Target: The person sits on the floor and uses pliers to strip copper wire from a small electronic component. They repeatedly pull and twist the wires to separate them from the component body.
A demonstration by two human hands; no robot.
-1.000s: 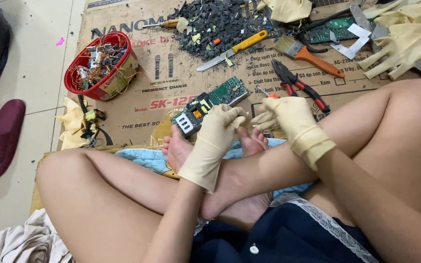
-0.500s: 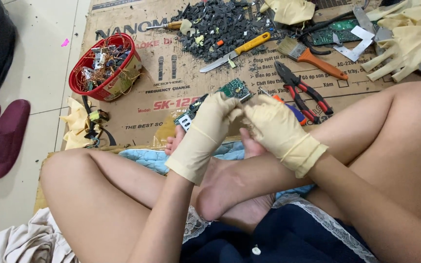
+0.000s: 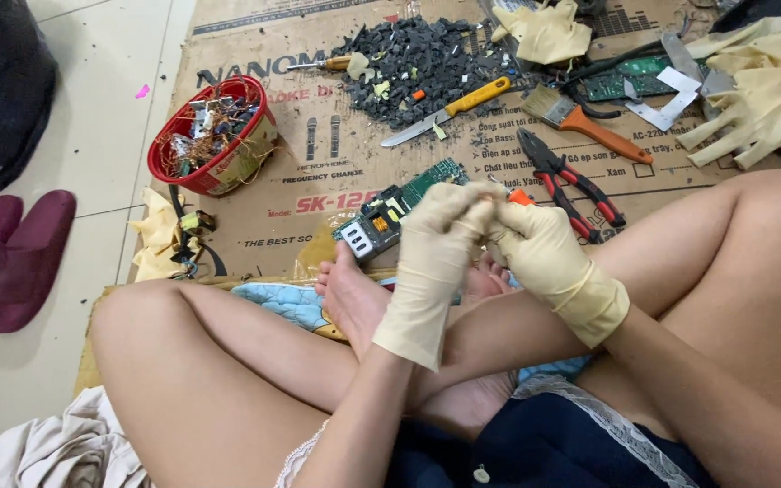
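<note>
My gloved left hand (image 3: 436, 239) and right hand (image 3: 540, 253) pinched together on a small orange-tipped tool (image 3: 515, 194), green circuit board (image 3: 399, 210) touching at nine o'clock, red pliers (image 3: 567, 181) near at two o'clock, open cardboard (image 3: 318, 172) beyond.

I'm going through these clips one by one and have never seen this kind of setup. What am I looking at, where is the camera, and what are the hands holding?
There is no machine here: a person sits cross-legged on the floor, and a camera on their head looks down at their own gloved hands. The left hand and right hand meet above the feet, pinching something small with an orange tip; what it is, I cannot tell. Just beyond them a green circuit board lies on a flattened cardboard sheet. Also on the cardboard are red-handled pliers, a yellow-handled knife, a brush, a pile of dark chips, a red basket of wire scraps and spare gloves. Dark red slippers sit at the left.
</note>
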